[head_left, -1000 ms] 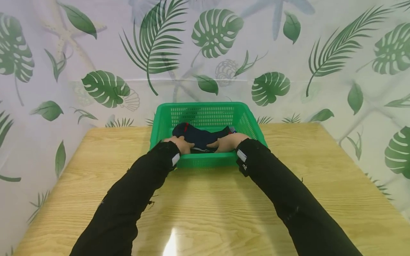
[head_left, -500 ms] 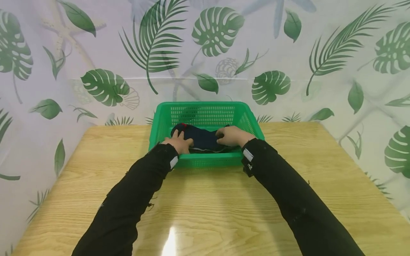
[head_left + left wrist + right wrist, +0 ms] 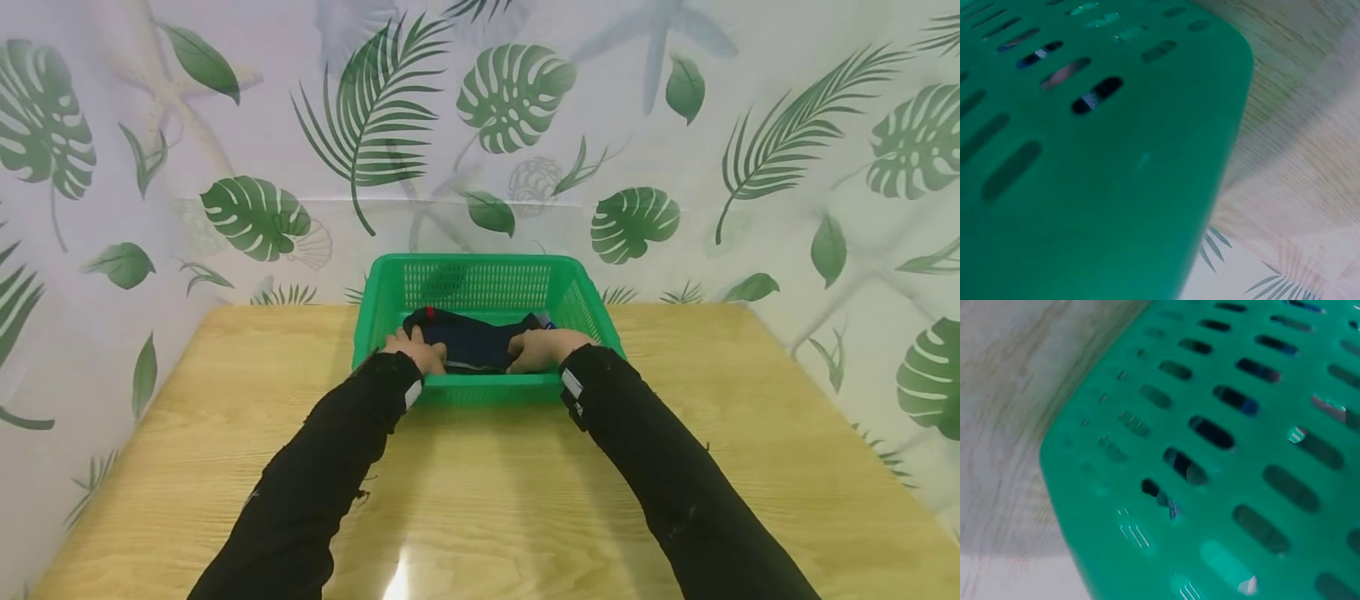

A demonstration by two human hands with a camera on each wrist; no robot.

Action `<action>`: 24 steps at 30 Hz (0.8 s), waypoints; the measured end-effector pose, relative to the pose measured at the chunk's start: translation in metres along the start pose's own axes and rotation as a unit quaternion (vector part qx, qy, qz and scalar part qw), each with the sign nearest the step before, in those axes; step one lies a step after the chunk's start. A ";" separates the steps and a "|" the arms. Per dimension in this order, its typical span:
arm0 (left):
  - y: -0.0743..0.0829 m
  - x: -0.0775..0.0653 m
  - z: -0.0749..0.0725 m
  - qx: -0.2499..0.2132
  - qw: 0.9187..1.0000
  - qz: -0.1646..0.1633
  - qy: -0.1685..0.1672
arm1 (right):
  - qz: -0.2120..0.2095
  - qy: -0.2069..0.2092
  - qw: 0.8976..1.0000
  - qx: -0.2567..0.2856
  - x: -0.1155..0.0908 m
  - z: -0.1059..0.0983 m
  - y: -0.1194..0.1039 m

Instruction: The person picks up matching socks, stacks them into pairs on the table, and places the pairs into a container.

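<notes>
A dark navy cloth item [image 3: 476,343] with a small red stripe at its left end lies inside a green plastic basket [image 3: 480,381]. My left hand [image 3: 420,350] reaches over the basket's front rim and rests on the cloth's left end, thumb and fingers apart. At the right end, my right hand [image 3: 547,348] grips the cloth with curled fingers. Exactly what kind of cloth article this is cannot be told. In both wrist views the basket's slotted outer wall fills most of the picture and hides the hands.
A small grey and blue item [image 3: 545,320] shows behind my right hand in the basket. The basket stands at the back of a wood-grain table [image 3: 480,500], close to a leaf-printed backdrop [image 3: 480,125].
My right hand lifted off the cloth's right end, then came down on it again. The left hand spread its fingers, then drew them in. The cloth looks flatter at its left end.
</notes>
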State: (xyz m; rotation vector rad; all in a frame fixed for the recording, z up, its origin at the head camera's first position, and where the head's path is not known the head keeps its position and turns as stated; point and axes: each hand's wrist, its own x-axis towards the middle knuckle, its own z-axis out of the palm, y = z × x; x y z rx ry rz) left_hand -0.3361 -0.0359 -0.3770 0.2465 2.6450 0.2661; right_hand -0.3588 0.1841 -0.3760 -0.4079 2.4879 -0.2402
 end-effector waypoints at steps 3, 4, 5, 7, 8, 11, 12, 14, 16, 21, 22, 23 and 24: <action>-0.001 0.016 0.011 0.071 0.997 0.040 0.010 | 0.001 -0.001 1.000 0.005 -0.001 0.006 0.004; -0.001 0.021 0.013 0.078 0.996 0.047 0.019 | 0.000 -0.001 1.000 0.009 -0.002 0.006 0.005; 0.000 0.025 0.015 0.084 0.995 0.052 0.030 | -0.004 0.000 1.000 0.012 -0.004 0.005 0.006; 0.000 0.030 0.015 0.086 0.993 0.063 0.059 | -0.018 0.011 1.000 0.022 -0.009 0.001 0.010; 0.000 0.030 0.014 0.085 0.991 0.069 0.075 | -0.023 0.020 0.999 0.027 -0.013 -0.003 0.012; -0.005 0.027 0.004 0.079 0.986 0.085 0.117 | -0.029 0.072 0.996 0.036 -0.026 -0.021 0.023; -0.008 0.025 -0.001 0.077 0.985 0.092 0.125 | -0.027 0.096 0.994 0.038 -0.031 -0.028 0.028; -0.016 0.020 -0.013 0.070 0.983 0.104 0.137 | -0.018 0.138 0.990 0.039 -0.041 -0.044 0.039; -0.025 0.013 -0.027 0.065 0.979 0.118 0.151 | -0.008 0.172 0.984 0.031 -0.051 -0.060 0.048; -0.053 -0.003 -0.070 0.071 0.967 0.109 0.217 | 0.034 0.219 0.975 0.023 -0.077 -0.093 0.073; -0.062 -0.005 -0.078 0.069 0.966 0.096 0.231 | 0.043 0.229 0.972 0.026 -0.082 -0.097 0.078; -0.070 -0.008 -0.085 0.065 0.965 0.080 0.240 | 0.054 0.238 0.969 0.028 -0.087 -0.101 0.084; -0.079 -0.011 -0.092 0.056 0.965 0.061 0.248 | 0.066 0.250 0.965 0.029 -0.092 -0.103 0.090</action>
